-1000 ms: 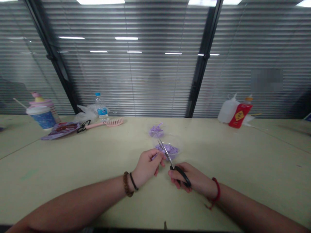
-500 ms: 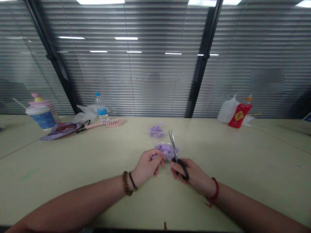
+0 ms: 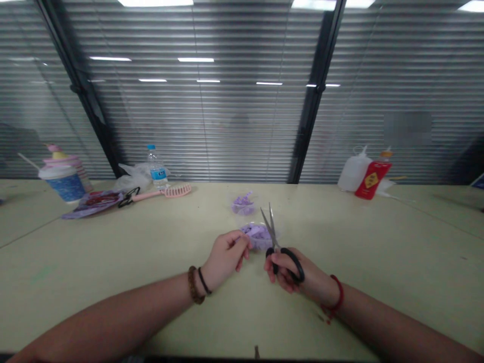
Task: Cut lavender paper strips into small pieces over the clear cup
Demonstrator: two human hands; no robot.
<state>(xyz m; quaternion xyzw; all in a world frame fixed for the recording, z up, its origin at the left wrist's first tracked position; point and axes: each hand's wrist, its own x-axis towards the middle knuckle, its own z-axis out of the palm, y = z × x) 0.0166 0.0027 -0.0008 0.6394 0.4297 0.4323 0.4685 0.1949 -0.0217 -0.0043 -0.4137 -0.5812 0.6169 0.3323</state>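
Note:
My right hand point(image 3: 289, 267) is closed round the black handles of a pair of scissors point(image 3: 273, 231). The blades point up and away from me and stand apart, with nothing visible between them. To its left, my left hand point(image 3: 227, 252) is closed in a pinch, and a sliver of a small purple piece point(image 3: 238, 238) shows at its fingers; most of it is hidden. Just beyond both hands, a clear bowl point(image 3: 260, 246) holds light purple pieces. Behind that sits a second clear bowl point(image 3: 244, 209) with smaller purple bits.
At the back left are a blue cup point(image 3: 66, 184), a purple packet point(image 3: 93, 203), a pink hairbrush point(image 3: 177, 190), a plastic bag point(image 3: 134, 177) and a water bottle point(image 3: 158, 169). A white squeeze bottle point(image 3: 353, 173) and a red bottle point(image 3: 372, 180) stand back right.
The scissors' blades have spread wider, and the handles have parted in my right hand. My left hand has shifted slightly left, away from the scissors.

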